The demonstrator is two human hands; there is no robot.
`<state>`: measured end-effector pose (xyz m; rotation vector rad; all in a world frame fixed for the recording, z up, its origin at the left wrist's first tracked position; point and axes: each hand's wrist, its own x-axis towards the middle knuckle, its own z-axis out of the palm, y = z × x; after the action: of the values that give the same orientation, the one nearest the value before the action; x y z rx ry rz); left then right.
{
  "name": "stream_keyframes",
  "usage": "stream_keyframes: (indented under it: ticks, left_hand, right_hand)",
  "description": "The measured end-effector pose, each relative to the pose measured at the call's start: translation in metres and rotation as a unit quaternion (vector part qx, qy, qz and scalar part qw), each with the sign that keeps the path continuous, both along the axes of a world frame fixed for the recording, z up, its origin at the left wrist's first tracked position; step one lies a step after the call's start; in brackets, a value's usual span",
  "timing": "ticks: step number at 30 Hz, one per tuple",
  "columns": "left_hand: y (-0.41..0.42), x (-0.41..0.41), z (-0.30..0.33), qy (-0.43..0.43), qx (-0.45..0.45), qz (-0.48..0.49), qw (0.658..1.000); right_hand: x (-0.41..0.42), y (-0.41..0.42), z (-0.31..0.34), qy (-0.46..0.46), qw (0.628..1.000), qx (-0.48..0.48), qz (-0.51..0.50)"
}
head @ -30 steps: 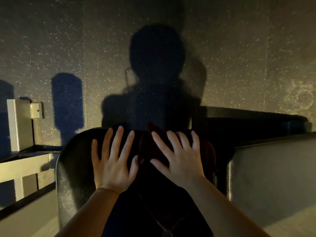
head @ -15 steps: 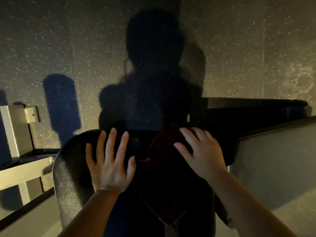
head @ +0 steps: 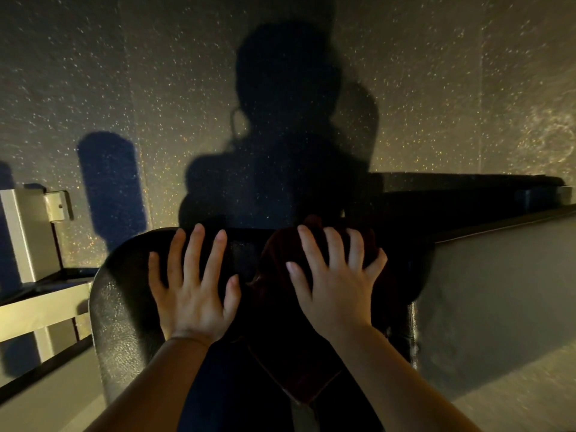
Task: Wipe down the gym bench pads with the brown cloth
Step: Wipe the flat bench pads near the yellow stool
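Pressing down through my right hand [head: 338, 285], I have the dark brown cloth [head: 280, 294] pinned flat against the black textured vinyl gym bench pad [head: 115, 307], near its far rounded end. The fingers [head: 311, 247] of that hand are spread wide and bent a little at the knuckles, bearing on the cloth rather than closing round it, so the hold is friction only. The cloth lies directly under this hand, and its long axis runs along the pad towards me, a loose tail trailing back to a corner near my forearm. My left hand [head: 193, 288] is flat on bare vinyl just beside the cloth, fingers straight and splayed, holding nothing; I judge it is steadying the pad. The right hand is plainly the one on the cloth, so any stroke would come from it, most likely drawn back along the pad's length. Deep shadow covers the pad's middle, so I cannot tell how much is wiped. A pale metal frame [head: 28, 232] stands to the left.
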<state>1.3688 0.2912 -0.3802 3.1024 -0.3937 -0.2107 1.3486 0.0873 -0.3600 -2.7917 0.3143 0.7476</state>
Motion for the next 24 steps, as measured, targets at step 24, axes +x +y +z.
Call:
stream_keyframes:
  ticks: [24]
  left_hand:
    - [0.059, 0.005, 0.014, -0.007, -0.024, 0.068, 0.997]
  right_hand:
    - [0.039, 0.042, 0.010, 0.020, 0.981, 0.043, 0.190]
